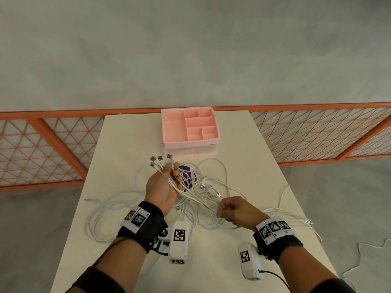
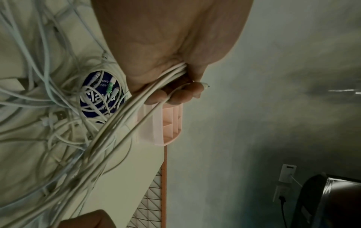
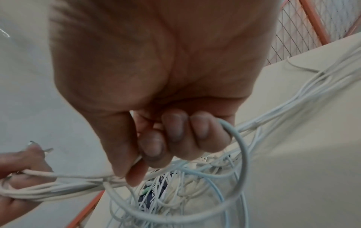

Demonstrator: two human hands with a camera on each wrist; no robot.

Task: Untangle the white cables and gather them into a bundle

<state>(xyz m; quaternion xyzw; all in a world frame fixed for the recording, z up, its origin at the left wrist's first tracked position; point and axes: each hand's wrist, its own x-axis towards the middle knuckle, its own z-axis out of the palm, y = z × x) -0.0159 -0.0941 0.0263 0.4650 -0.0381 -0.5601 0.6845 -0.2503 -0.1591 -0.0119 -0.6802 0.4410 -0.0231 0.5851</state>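
Hands mid-untangle over white cables point(image 1: 203, 193) heaped on a table point(image 1: 118, 144).

Left hand point(image 1: 164, 187), raised, fingers curled round several strands, about five plug ends fanned above it. Right hand point(image 1: 234, 210) pinches one cable between thumb and forefinger. Next, I judge: draw it free of the snarl. One pink organiser tray point(image 1: 169, 132) beyond, one purple round sticker point(image 1: 189, 180) beneath.

Left hand point(image 1: 164, 187) raised mid-table gripping white USB cables point(image 1: 203, 191) w/ plugs fanned up, right hand point(image 1: 234, 210) pinching strands nr front edge, pink divided organizer point(image 1: 169, 132) at far edge, purple round sticker point(image 1: 189, 178) under tangle
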